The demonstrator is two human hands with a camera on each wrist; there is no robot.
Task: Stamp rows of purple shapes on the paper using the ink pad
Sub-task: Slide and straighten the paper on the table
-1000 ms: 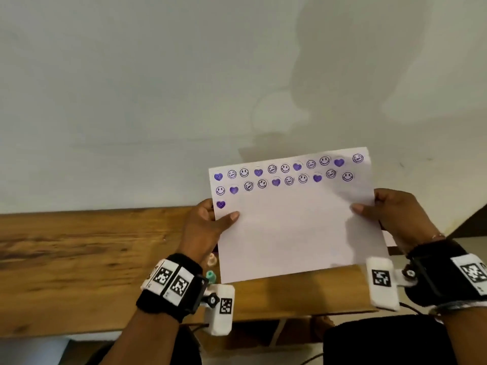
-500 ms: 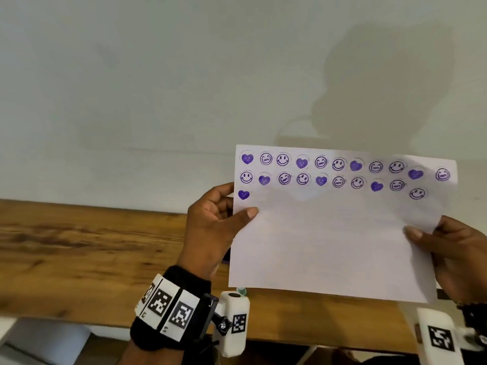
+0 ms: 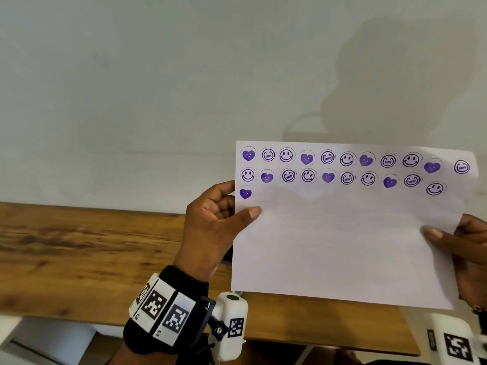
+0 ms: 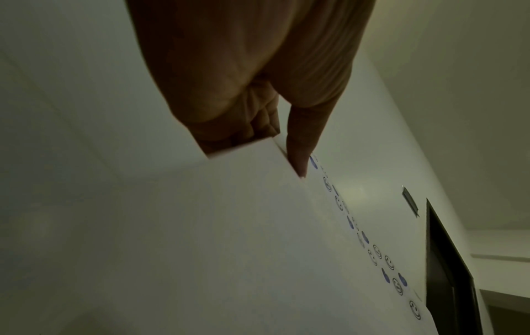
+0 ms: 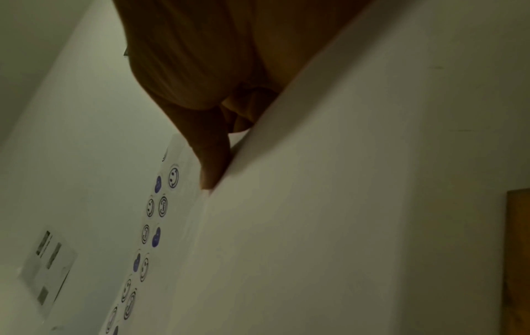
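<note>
I hold a white sheet of paper upright in the air above the wooden table. Two rows of purple hearts and smiley faces run along its top, and a single purple heart starts a third row at the left. My left hand pinches the sheet's left edge, thumb on the front. My right hand pinches the right edge in the same way. The left wrist view shows the paper edge-on under the thumb; the right wrist view shows the paper likewise. No ink pad or stamp is visible.
A plain pale wall fills the view behind the table. The table's front edge runs below the paper. A dark framed opening appears in the left wrist view, and a wall switch plate in the right wrist view.
The paper and both hands have shifted to the right in the view and the sheet has levelled out; the grip on both edges is unchanged.
</note>
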